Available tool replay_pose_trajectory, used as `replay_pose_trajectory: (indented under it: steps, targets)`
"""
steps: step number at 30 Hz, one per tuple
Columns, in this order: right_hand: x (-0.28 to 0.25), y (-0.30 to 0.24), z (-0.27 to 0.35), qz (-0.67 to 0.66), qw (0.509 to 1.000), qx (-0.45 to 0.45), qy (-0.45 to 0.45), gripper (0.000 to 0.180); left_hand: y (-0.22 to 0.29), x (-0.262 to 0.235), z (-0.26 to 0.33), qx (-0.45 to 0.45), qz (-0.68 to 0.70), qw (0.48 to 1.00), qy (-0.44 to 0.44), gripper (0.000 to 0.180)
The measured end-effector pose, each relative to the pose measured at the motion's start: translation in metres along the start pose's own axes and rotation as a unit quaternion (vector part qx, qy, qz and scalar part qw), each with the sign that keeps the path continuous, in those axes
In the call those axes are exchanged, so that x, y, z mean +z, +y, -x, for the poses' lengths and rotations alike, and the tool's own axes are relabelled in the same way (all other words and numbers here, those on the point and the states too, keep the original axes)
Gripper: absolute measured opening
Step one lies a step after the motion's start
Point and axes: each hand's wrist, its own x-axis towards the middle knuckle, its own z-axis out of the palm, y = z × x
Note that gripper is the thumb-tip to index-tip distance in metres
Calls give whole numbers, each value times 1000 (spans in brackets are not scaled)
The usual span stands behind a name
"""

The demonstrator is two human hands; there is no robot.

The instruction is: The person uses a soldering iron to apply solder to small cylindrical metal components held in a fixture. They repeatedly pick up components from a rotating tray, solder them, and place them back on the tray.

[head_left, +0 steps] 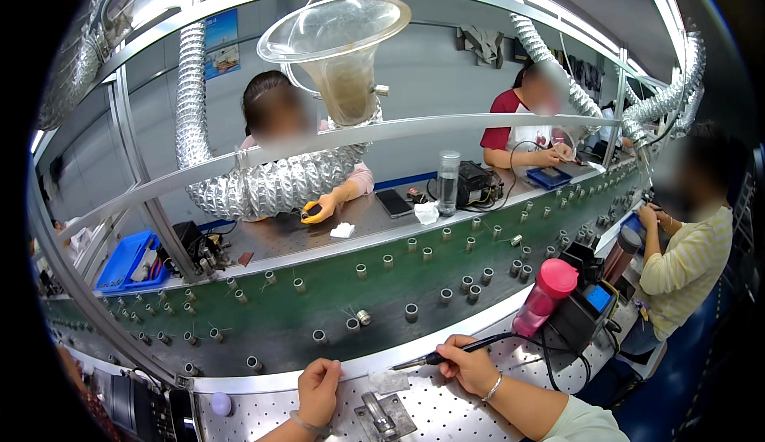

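The right hand (pixel 472 369) curls round the soldering iron (pixel 433 358), tip over the desk (pixel 255 406) near a metal fixture (pixel 381 416); the left hand (pixel 317 394) curls inward, contents unclear. Steady pen-like control, tip clear of skin, should serve well.

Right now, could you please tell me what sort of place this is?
Probably a factory assembly line: metal cylinders dot a green strip, silver ducts hang nearby, and the right hand holds an apparent soldering iron.
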Motion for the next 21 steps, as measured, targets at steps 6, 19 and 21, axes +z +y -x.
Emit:
replay_pose_trajectory:
  steps: [6, 19, 21]
  targets:
    - [22, 21, -23, 33, 999, -12, 0, 16, -7, -39, -24, 0, -30, 998, -48, 30]
    - [53, 65, -43, 17, 999, -33, 14, 15, -18, -92, -34, -45, -24, 997, -66, 40]
    - [54, 63, -38, 17, 999, -29, 14, 15, -21, -94, -31, -58, -34, 995, -69, 43]
